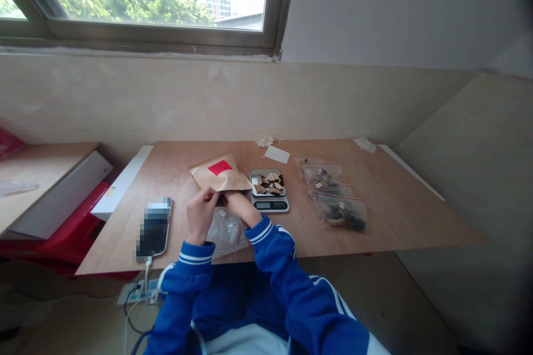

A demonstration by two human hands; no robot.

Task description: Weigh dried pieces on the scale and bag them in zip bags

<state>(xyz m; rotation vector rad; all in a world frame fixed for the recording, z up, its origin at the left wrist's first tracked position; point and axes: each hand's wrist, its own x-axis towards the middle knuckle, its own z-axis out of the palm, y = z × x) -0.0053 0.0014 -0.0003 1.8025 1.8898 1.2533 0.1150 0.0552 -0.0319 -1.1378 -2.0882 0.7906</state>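
A brown paper bag (225,178) with a red label lies in front of me, its mouth turned toward me. My left hand (200,212) pinches the edge of that mouth. Inside the bag, the fingers of my right hand (239,206) are hidden, so I cannot see what they do. Just right of the bag is a digital kitchen scale (280,205), with several dried brown-and-pale slices (272,178) on its plate. Under my wrists lies a clear plastic zip bag (227,233); its contents, if any, do not show.
Several filled zip bags (343,215) overlap at the right. A phone (155,230) with a charging cable lies at the left. A white card (277,154) and white scraps (265,142) lie toward the wall. The table's front edge (353,250) is close to my body.
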